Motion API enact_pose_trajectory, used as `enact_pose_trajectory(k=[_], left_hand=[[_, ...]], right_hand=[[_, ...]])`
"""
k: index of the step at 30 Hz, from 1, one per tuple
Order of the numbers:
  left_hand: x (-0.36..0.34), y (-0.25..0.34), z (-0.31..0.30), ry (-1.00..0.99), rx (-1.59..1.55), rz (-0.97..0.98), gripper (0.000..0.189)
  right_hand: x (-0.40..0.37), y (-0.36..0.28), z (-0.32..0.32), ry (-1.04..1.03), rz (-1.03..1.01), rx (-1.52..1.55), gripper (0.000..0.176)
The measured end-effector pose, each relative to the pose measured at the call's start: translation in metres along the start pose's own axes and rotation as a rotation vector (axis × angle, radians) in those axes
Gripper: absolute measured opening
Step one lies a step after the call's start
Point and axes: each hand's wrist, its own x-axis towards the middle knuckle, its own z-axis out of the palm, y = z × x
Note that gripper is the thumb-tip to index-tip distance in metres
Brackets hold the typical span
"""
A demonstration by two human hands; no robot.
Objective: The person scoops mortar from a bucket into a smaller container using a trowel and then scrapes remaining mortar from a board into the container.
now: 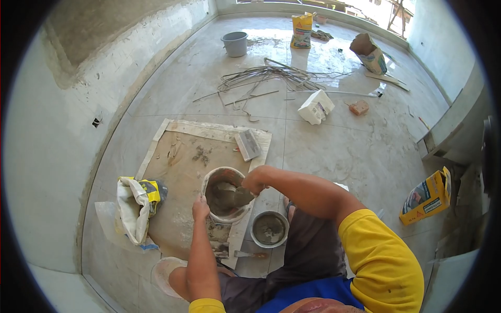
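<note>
Bucket [216, 180] of wet grey mortar on the board [177, 156], probably heavy, stiff-walled and slick, best gripped at the rim, with hands apart, left hand [200, 207] clamped there, right hand [253, 183] closed on trowel [236, 197] inside; metal bowl [269, 228] just beside, sack [136, 206] near, wall [47, 156] close left, open floor [339, 151] ahead.

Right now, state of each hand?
Left hand: closed on the rim of the bucket.
Right hand: closed, holding a trowel down in the bucket.
</note>
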Motion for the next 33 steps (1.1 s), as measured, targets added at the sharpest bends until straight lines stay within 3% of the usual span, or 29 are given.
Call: enact_pose_trajectory(k=[26,32,33], left_hand=[[0.011,-0.015,0.009,0.004,-0.065,-0.051,0.044],[0.014,-0.018,0.009,-0.005,-0.012,-0.027,0.045],[0.014,-0.017,0.008,-0.006,-0.011,-0.029,0.045]], right_hand=[[0.035,0.005,0.007,-0.016,-0.036,0.055,0.031],[0.028,0.0,0.004,0.011,-0.021,0.024,0.032],[0.034,0.001,0.007,0.108,-0.049,-0.031,0.027]])
